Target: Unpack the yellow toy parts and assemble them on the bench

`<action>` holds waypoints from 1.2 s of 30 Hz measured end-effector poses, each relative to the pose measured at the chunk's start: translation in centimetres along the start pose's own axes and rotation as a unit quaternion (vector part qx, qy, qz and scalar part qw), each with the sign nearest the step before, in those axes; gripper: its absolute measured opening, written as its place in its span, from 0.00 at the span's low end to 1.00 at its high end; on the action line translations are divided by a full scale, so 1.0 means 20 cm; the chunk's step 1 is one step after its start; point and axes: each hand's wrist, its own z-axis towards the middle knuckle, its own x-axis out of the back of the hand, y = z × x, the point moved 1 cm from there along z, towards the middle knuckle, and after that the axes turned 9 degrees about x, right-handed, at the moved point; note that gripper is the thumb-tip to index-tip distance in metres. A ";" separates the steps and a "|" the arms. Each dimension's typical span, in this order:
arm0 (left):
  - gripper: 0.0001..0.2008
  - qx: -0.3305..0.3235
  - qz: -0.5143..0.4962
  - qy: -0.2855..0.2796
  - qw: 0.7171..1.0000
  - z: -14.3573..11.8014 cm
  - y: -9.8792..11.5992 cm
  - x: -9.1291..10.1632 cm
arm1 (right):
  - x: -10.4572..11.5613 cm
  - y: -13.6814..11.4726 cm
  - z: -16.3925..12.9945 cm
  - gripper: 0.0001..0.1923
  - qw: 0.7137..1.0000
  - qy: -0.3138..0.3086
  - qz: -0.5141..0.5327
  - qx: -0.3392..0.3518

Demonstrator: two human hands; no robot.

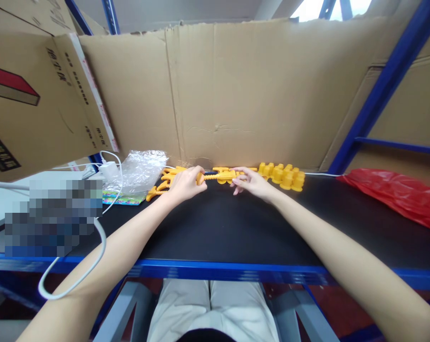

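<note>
My left hand (188,184) is closed around the left end of a yellow plastic piece with a ridged rod (211,177). The rod runs rightward between my hands, just above the black tabletop. My right hand (253,183) has its thumb and fingers pinched on the right end, which they partly hide. Yellow branched plastic pieces (157,192) lie left of and behind my left hand. More flat yellow parts (221,169) lie behind the rod. Just right of my right hand stand several yellow cup-shaped pieces (288,177), grouped together.
A cardboard panel (243,95) stands behind the black tabletop (229,228). At left are a clear plastic bag (141,168), a white charger (109,170), a looping white cable (101,247) over my left forearm and a blurred-out object (54,218). A red plastic bag (396,197) lies right.
</note>
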 end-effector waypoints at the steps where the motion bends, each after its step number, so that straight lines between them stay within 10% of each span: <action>1: 0.15 0.000 -0.002 -0.002 1.000 0.00 0.00 0.00 | 0.00 0.01 0.00 0.26 1.000 0.003 0.002 -0.002; 36: 0.13 -0.018 -0.009 0.023 1.000 -0.01 -0.01 -0.01 | -0.01 -0.01 0.00 0.18 0.998 0.050 -0.001 -0.031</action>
